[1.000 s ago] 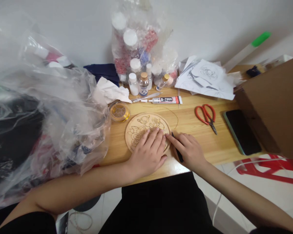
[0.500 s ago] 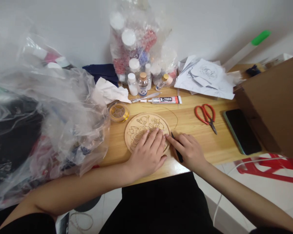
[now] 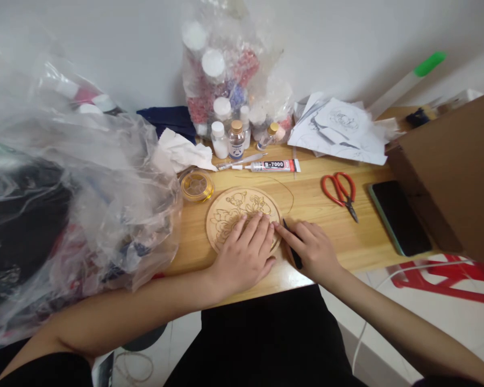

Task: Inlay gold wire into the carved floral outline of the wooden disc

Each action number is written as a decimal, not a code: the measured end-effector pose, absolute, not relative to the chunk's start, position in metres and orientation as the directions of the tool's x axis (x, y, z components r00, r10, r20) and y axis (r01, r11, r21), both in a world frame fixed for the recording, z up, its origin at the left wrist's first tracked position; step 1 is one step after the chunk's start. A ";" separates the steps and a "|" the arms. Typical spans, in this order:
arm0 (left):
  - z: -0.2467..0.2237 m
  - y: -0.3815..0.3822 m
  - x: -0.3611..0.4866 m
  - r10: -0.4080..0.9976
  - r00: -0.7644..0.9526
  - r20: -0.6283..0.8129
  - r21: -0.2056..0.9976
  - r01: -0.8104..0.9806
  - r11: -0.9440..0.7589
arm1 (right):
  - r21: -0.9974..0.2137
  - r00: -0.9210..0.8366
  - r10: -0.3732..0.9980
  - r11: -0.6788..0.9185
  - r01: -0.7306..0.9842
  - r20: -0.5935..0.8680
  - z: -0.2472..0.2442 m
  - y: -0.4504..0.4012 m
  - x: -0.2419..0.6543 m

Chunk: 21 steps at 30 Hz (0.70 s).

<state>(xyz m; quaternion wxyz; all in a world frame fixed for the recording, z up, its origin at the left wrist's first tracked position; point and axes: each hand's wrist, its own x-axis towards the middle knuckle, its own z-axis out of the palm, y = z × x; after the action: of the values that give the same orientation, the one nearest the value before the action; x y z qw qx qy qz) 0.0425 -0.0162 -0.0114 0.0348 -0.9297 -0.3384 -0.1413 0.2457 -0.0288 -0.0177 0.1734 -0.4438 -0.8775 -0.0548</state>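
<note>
A round wooden board (image 3: 218, 210) with a flower pattern outlined in gold wire lies on the table. My left hand (image 3: 246, 252) rests flat across its lower part, fingers stretched out, and hides some of the pattern. Close by on the right, my right hand (image 3: 312, 247) is closed around a slim black tool (image 3: 294, 257), whose kind I cannot make out. The right index fingertip reaches the board's right edge, near the left fingers. A loose thin wire (image 3: 292, 194) curves over the table just beyond the board.
Behind the board are a spool of gold wire (image 3: 197, 186), a B-7000 glue tube (image 3: 275, 165) and small bottles (image 3: 236, 141). Red-handled pliers (image 3: 340, 191), a phone (image 3: 399, 217) and a cardboard box (image 3: 452, 172) stand right. Plastic bags (image 3: 141, 161) crowd the left.
</note>
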 end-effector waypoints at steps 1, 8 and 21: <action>-0.011 -0.016 0.043 0.620 0.730 0.288 0.030 0.640 -0.768 | -0.061 -0.546 0.763 0.599 0.798 0.347 -0.018 -0.029 0.246; -0.012 -0.016 0.043 0.617 0.732 0.288 0.022 0.639 -0.769 | -0.053 -0.546 0.757 0.601 0.798 0.359 -0.018 -0.029 0.247; -0.009 -0.016 0.043 0.614 0.728 0.305 0.002 0.645 -0.765 | -0.044 -0.553 0.755 0.604 0.796 0.353 -0.017 -0.028 0.246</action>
<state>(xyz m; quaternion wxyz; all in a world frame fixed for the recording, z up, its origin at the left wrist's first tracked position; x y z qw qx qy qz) 0.0433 -0.0156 -0.0086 0.0520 -0.9280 -0.3391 -0.1451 0.2456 -0.0284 -0.0171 0.1706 -0.4411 -0.8790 -0.0603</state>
